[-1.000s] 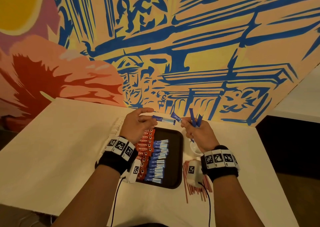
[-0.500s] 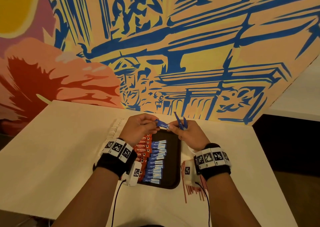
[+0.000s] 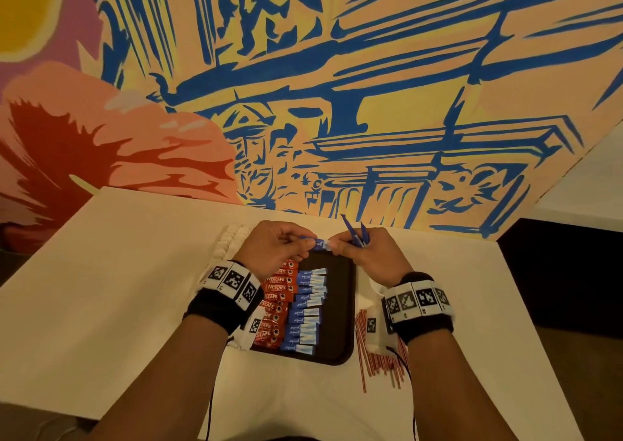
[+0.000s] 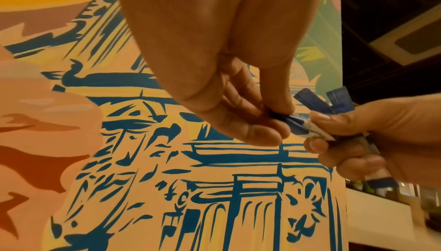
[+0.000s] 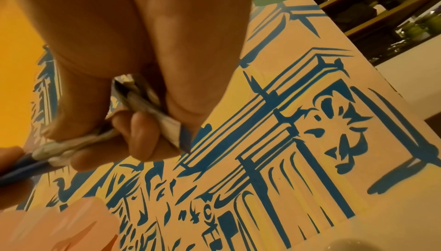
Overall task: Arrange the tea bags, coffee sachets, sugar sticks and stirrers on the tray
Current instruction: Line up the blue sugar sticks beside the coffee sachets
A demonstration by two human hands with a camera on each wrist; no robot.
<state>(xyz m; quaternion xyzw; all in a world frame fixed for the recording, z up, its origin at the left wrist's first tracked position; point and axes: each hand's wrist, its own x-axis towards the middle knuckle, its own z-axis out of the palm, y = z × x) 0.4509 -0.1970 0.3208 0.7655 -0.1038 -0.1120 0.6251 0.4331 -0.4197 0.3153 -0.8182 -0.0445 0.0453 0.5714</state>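
**Head view: two hands share one sugar stick above the tray's far edge**

Head view places the tray [image 3: 340, 305], dark and rectangular, at lower centre of the frame on a white table [image 3: 118, 289]. Both hands meet just above its far edge.

1. Left hand [image 3: 276, 248]: thumb and fingers [image 4: 257, 132] curl onto the blue end of one sugar stick [image 3: 320, 243], pinching it.
2. Right hand [image 3: 367, 255]: thumb and forefinger pinch the white end of the same stick. The remaining fingers [image 5: 143, 134] are clenched round a bundle of sugar sticks [image 3: 357, 235]; two blue ends stand up above the knuckles, and the full number in the bundle cannot be told.
3. Tray contents, left half: one column of red coffee sachets [image 3: 274, 300], about eight visible, partly hidden by the left wrist; directly beside it on the right, one column of laid sugar sticks [image 3: 306, 309], about ten, overlapping. The right half of the tray is bare.
4. Off the tray: red stirrers [image 3: 377, 363] lie loose on the table at lower right of the tray, partly under the right wrist, too many and too overlapped to count. A row of white tea bags [image 3: 229, 243] lies at the tray's upper left; their count is unclear.
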